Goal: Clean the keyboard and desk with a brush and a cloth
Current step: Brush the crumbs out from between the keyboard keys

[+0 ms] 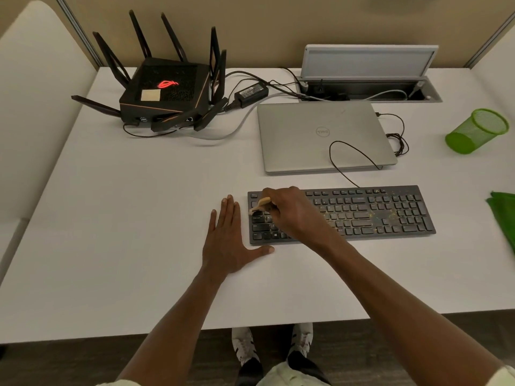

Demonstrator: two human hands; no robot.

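At the far left of the white table (125, 204) sits a black angular router (164, 90) with tall antennas, a glowing red logo and a tan square sticker on top. Just to its right lies a black power adapter brick (250, 93), its cables trailing toward an open cable tray (370, 90) with a raised grey lid at the table's back edge.

Nearer the front, the left hand (228, 240) lies flat on the table, palm down, its fingers (227, 215) straight and close together, the thumb spread out along the front left corner of the keyboard. Just beside it is the flat black keyboard (390, 215), dotted with yellowish crumbs over its middle and right keys. The right hand (292, 213) is over the keyboard's left part, its fingers curled round a small wooden-handled brush (260, 204) whose pale tip rests on the keys at the left edge.

Behind the keyboard lies a closed silver laptop (320, 135), with the thin black keyboard cable looping over its lid. Further right, a green mesh pen cup (476, 132) lies on its side. At the far right edge, a green cloth (504, 215) is partly in view on the table.
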